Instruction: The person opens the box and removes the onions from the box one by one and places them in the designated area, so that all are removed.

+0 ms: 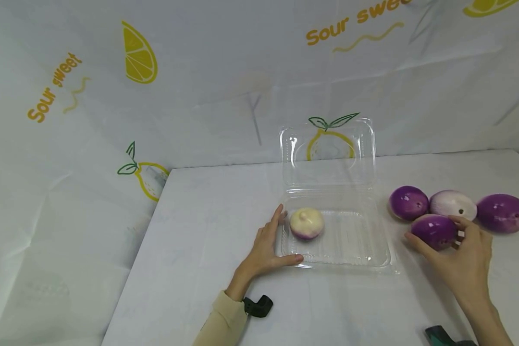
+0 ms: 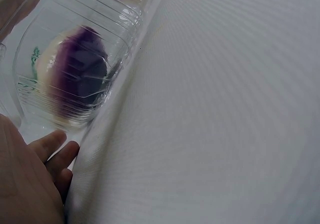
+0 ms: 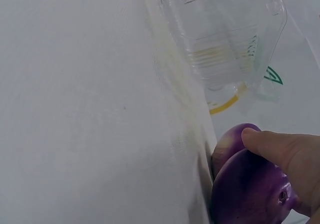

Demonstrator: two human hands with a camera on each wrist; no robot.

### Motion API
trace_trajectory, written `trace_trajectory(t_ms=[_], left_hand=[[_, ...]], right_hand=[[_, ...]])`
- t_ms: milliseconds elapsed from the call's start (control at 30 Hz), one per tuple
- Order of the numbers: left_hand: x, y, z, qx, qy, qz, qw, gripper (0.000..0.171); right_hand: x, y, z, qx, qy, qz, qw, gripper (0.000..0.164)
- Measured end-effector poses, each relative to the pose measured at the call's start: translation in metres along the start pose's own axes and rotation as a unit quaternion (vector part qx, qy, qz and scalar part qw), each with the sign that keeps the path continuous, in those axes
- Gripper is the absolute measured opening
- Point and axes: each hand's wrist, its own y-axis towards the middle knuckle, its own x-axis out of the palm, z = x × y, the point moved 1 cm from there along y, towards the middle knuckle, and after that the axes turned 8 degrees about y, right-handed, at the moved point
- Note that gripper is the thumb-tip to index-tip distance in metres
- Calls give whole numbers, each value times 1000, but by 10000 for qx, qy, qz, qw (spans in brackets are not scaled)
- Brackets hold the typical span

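Note:
A clear plastic clamshell box (image 1: 380,240) lies with its lid (image 1: 328,180) raised at the back. On the left of its base sits a cream-and-purple rounded fruit or vegetable (image 1: 306,224), tip upward. My left hand (image 1: 263,250) rests at the box's left front corner, fingers along the side and thumb at the front edge. To the right of the box, my right hand (image 1: 464,262) grips a glossy purple oval piece (image 1: 434,231) between thumb and fingers. The right wrist view shows the thumb (image 3: 265,144) against a purple surface; the other fingers are mostly hidden there.
Behind the gripped piece lie a dark purple oval (image 1: 408,203), a whitish oval (image 1: 452,204) with a small dark hole, and a larger purple one (image 1: 502,213) at far right. A lemon-printed white sheet (image 1: 216,96) hangs behind the white tabletop (image 1: 177,269).

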Motion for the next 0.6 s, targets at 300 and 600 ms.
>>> trace_trajectory(t_ms=[300, 600], left_hand=[[0, 0, 1, -12, 10, -1, 10000, 124], [-1, 0, 2, 129, 40, 83, 9999, 123]], right_hand=[[1, 2, 1, 14, 48, -120, 9999, 101], [2, 3, 1, 139, 50, -202, 9997, 101]])
